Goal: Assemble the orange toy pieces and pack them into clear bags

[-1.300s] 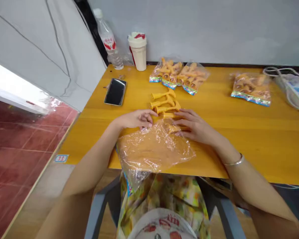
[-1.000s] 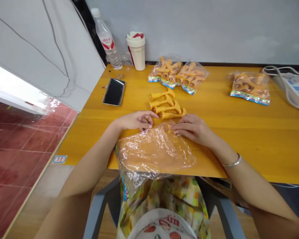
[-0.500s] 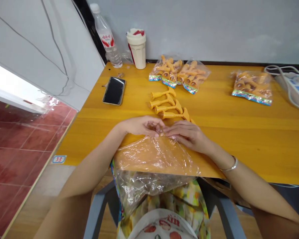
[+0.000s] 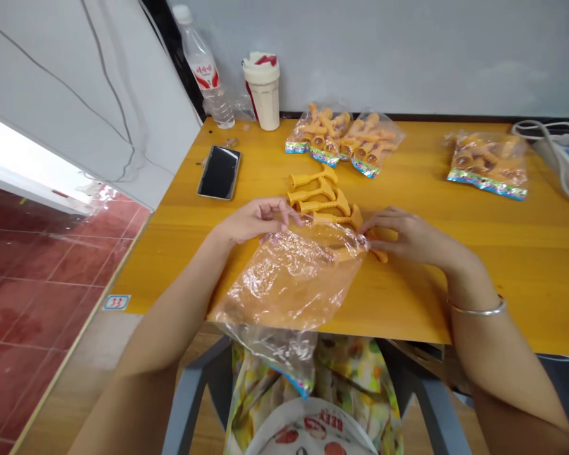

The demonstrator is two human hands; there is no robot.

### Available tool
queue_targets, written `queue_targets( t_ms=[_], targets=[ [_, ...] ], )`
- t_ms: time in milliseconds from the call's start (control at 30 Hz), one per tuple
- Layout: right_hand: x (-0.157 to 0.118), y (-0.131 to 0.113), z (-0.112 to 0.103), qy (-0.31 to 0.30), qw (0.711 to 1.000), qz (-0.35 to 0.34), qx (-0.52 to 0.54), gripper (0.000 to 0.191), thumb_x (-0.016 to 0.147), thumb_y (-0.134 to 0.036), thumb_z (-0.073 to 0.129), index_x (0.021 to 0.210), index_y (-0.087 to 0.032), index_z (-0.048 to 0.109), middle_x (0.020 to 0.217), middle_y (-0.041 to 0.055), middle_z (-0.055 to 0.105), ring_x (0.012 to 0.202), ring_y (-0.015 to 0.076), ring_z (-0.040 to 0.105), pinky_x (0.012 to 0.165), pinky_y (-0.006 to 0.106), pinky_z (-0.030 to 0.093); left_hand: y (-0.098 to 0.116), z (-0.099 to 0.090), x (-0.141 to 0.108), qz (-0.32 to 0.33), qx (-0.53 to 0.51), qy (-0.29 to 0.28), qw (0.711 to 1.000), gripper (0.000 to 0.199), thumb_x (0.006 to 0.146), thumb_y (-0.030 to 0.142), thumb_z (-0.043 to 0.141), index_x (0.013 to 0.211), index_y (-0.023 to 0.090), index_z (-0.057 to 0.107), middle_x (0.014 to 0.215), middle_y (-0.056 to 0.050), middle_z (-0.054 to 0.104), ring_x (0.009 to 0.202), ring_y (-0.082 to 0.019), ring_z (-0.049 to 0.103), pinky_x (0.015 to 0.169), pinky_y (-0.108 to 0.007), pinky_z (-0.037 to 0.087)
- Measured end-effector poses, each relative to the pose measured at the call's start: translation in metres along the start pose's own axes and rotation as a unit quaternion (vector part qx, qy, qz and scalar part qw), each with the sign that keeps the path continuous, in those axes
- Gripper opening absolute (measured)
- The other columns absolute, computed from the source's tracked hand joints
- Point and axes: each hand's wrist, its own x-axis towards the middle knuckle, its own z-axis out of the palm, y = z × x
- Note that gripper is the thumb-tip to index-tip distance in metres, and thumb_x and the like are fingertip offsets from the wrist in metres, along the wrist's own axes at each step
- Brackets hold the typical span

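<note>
My left hand (image 4: pixel 258 221) pinches the upper left edge of a clear plastic bag (image 4: pixel 284 281) lying on the table. My right hand (image 4: pixel 408 230) holds the bag's right corner, its fingers curled over an orange plastic piece (image 4: pixel 346 254). That piece lies at the bag's mouth, with its flared end sticking out under my right fingers. Just above the bag, a row of several orange plastic pieces (image 4: pixel 320 197) lies on the wooden table (image 4: pixel 455 297). The nearest touches the bag's upper edge.
Three filled bags of orange pieces with colourful strips (image 4: pixel 322 136) lie at the back of the table. A black phone (image 4: pixel 219 172), water bottle (image 4: pixel 203 69) and cream cup (image 4: pixel 262 88) stand back left. A white device with cable (image 4: pixel 562 164) sits far right.
My hands have moved apart, the right one going rightward with the bag's corner. The bag's edge is now stretched between them, and one orange piece sits at its mouth.
</note>
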Motion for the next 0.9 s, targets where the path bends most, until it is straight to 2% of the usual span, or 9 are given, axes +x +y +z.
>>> queue_targets(
  t_ms=[100, 167, 333, 467, 600, 733, 900],
  targets=[
    [-0.001, 0.002, 0.002, -0.051, 0.999, 0.01, -0.005, 0.032, 0.085, -0.05, 0.066, 0.103, -0.024, 0.073, 0.1, 0.0097, 0.068, 0.101, 0.0282, 0.057, 0.091, 0.045, 0.047, -0.005, 0.004, 0.003, -0.006, -0.017, -0.013, 1.0, 0.022, 0.078, 0.027, 0.074, 0.076, 0.016, 0.056, 0.093, -0.005, 0.074, 0.044, 0.0, 0.048, 0.039, -0.013, 0.034],
    [-0.001, 0.005, 0.006, -0.063, 0.998, 0.001, -0.014, 0.03, 0.086, -0.048, 0.065, 0.103, -0.025, 0.073, 0.102, 0.0096, 0.067, 0.102, 0.028, 0.056, 0.09, 0.044, 0.046, -0.007, 0.006, 0.005, -0.025, -0.009, -0.035, 0.999, 0.021, 0.078, 0.028, 0.074, 0.078, 0.016, 0.056, 0.089, -0.004, 0.073, 0.046, -0.001, 0.05, 0.039, -0.014, 0.034],
    [0.002, 0.008, 0.017, -0.035, 0.998, -0.046, -0.036, 0.02, 0.092, -0.035, 0.058, 0.095, -0.023, 0.073, 0.096, 0.0083, 0.068, 0.093, 0.0257, 0.056, 0.084, 0.043, 0.047, -0.008, 0.01, 0.007, -0.046, 0.022, -0.101, 0.994, 0.02, 0.08, 0.031, 0.074, 0.084, 0.016, 0.061, 0.075, -0.001, 0.066, 0.05, -0.003, 0.048, 0.043, -0.015, 0.037],
    [0.003, 0.002, 0.016, -0.003, 0.998, -0.05, -0.036, 0.022, 0.092, -0.039, 0.059, 0.095, -0.021, 0.071, 0.089, 0.0083, 0.068, 0.091, 0.0253, 0.056, 0.082, 0.043, 0.047, -0.009, 0.013, 0.009, -0.041, 0.029, -0.126, 0.991, 0.021, 0.081, 0.034, 0.074, 0.084, 0.016, 0.063, 0.066, 0.002, 0.058, 0.05, -0.004, 0.043, 0.044, -0.016, 0.035],
    [0.004, -0.006, 0.015, 0.021, 0.998, -0.057, 0.014, 0.021, 0.092, -0.039, 0.06, 0.1, -0.023, 0.072, 0.091, 0.008, 0.067, 0.095, 0.0243, 0.057, 0.082, 0.04, 0.05, -0.009, 0.016, 0.011, -0.028, 0.045, -0.12, 0.991, 0.022, 0.08, 0.034, 0.075, 0.082, 0.014, 0.064, 0.072, 0.0, 0.061, 0.056, -0.005, 0.046, 0.049, -0.016, 0.036],
    [0.006, -0.016, 0.022, 0.03, 0.995, -0.079, 0.047, 0.021, 0.091, -0.039, 0.061, 0.103, -0.024, 0.072, 0.093, 0.0073, 0.067, 0.098, 0.0234, 0.057, 0.085, 0.039, 0.05, -0.014, 0.02, 0.012, -0.03, 0.03, -0.1, 0.994, 0.026, 0.079, 0.037, 0.076, 0.085, 0.014, 0.065, 0.078, -0.001, 0.065, 0.054, -0.004, 0.045, 0.048, -0.017, 0.036],
    [0.009, -0.023, 0.031, 0.046, 0.991, -0.114, 0.054, 0.02, 0.092, -0.038, 0.062, 0.101, -0.023, 0.072, 0.09, 0.0063, 0.067, 0.095, 0.0221, 0.055, 0.084, 0.038, 0.049, -0.016, 0.024, 0.013, -0.032, 0.005, -0.062, 0.998, 0.031, 0.072, 0.039, 0.082, 0.078, 0.014, 0.065, 0.076, -0.001, 0.065, 0.057, -0.005, 0.05, 0.052, -0.017, 0.039]
  ],
)
